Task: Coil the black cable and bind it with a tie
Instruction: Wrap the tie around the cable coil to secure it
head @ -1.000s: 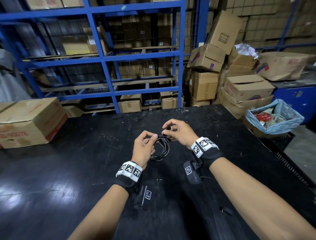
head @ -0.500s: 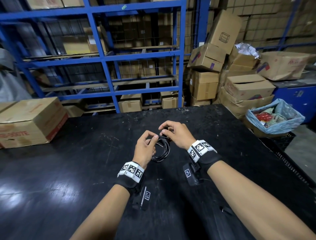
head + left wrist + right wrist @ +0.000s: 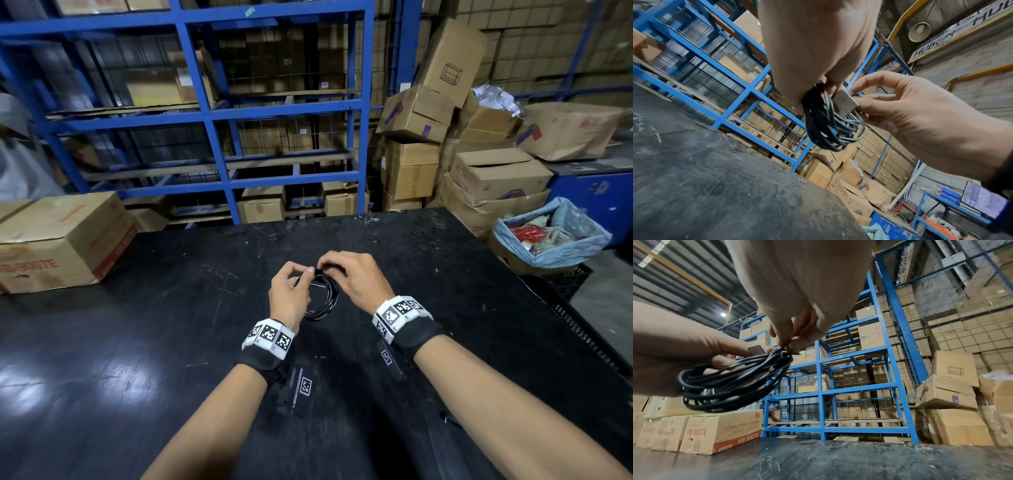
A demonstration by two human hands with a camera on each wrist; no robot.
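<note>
Two hands are meeting over the black table (image 3: pixel 144 342), and I am watching both of them working on one thing. My left hand (image 3: pixel 289 294) is curling its fingers round the black cable (image 3: pixel 323 298), which is hanging as a tight coil of many thin glossy loops just above the tabletop, at the centre of the head view. In the left wrist view the black cable (image 3: pixel 830 128) is showing a flat grey connector (image 3: pixel 844 102) lying against the bundle. My right hand (image 3: pixel 356 279) is pinching the top of the coil at about 1 o'clock from the left hand; in the right wrist view its fingertips (image 3: pixel 795 344) are closing on a thin dark strand there, and I cannot tell whether that strand is a tie or part of the cable.

Farther out at 10 o'clock a cardboard box (image 3: pixel 721 431) is sitting on the table, reading "LUBRICATION CLEANER" and "KB-9007E". Blue shelving (image 3: pixel 205 113) is standing at 12 o'clock, stacked cartons (image 3: pixel 414 113) are leaning at 1 o'clock, and a bag-lined bin (image 3: pixel 551 236) is sitting at 3 o'clock. High up, a sign (image 3: pixel 931 43) is reading "HUB".
</note>
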